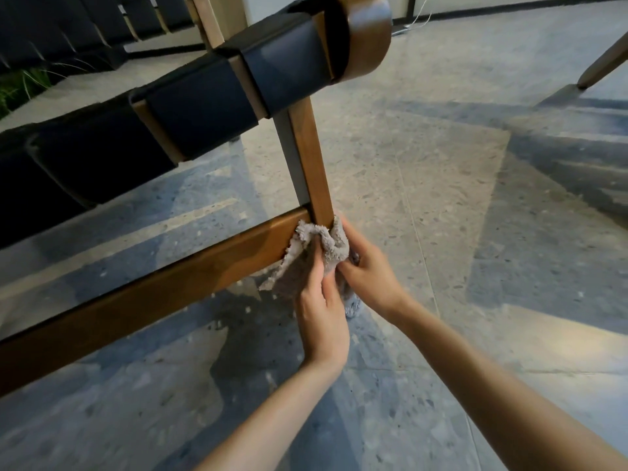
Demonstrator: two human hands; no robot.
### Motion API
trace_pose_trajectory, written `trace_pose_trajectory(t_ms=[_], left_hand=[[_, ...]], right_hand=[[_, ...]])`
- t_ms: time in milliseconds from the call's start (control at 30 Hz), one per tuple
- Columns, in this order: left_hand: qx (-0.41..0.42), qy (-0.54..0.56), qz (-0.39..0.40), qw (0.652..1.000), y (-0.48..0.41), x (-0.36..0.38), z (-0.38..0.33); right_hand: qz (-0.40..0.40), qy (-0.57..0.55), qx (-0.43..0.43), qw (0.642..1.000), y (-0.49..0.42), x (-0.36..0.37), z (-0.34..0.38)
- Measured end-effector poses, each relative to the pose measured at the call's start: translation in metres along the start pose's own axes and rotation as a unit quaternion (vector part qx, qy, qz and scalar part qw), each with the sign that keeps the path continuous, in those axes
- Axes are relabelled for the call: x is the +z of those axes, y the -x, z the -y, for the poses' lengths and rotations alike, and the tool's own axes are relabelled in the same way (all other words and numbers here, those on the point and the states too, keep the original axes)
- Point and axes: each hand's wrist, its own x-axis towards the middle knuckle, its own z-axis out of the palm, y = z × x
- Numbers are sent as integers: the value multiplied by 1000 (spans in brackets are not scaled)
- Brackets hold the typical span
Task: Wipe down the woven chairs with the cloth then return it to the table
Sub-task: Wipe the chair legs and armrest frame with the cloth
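A woven chair with dark straps on a brown wooden frame fills the upper left. Its wooden leg meets a low crossbar near the middle. A fluffy grey cloth is bunched against that joint. My left hand grips the cloth from below, fingers curled into it. From the right, my right hand holds the cloth too, pressing it around the leg. The lower end of the leg is hidden behind the cloth and hands.
Speckled stone floor spreads all around. Another wooden furniture leg stands at the upper right. Green plants and a dark wall lie at the far left. A white cable runs along the back wall.
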Motion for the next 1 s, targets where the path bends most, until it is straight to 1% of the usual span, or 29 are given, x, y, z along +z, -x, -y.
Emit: trace_pose_trajectory(t_ms=[100, 167, 267, 300, 333, 400, 500, 567, 633, 700, 767, 800, 867, 933, 1000], left_hand=[[-43, 22, 4, 999, 16, 7, 2], [-73, 42, 24, 996, 21, 8, 3], [-134, 136, 52, 980, 1, 12, 3], [-151, 144, 61, 976, -8, 14, 3], [-154, 134, 71, 976, -16, 16, 4], [-138, 114, 65, 982, -25, 21, 8], [-158, 137, 55, 976, -28, 23, 18], [-160, 121, 56, 978, -26, 25, 23], [-170, 143, 72, 972, -23, 24, 28], [-164, 127, 95, 974, -19, 23, 37], [-154, 65, 135, 977, -17, 21, 47], [-162, 27, 155, 974, -16, 19, 51], [-171, -7, 183, 968, -13, 18, 59], [-175, -3, 198, 964, -12, 15, 60], [-177, 20, 190, 965, -16, 12, 55]], right_hand=[[22, -4, 1, 1000, -3, -4, 5], [22, -17, -1, 1000, -4, -5, 9], [2, -37, -12, 999, -11, -5, 15], [-1, -33, -18, 999, -15, -5, 18], [2, -29, -23, 999, -20, -6, 20], [20, -27, -25, 999, -28, -7, 23], [54, -30, 4, 998, -35, -6, 20], [80, -27, 31, 996, -36, -4, 10], [94, -21, 65, 993, -34, -4, -5], [93, -18, 91, 991, -28, -4, -19], [92, -19, 118, 988, -20, -3, -30], [95, -19, 133, 986, -16, -2, -34], [96, -13, 152, 984, -9, -1, -40], [96, -7, 159, 982, -7, -1, -41], [96, -5, 165, 982, -8, -4, -37]])
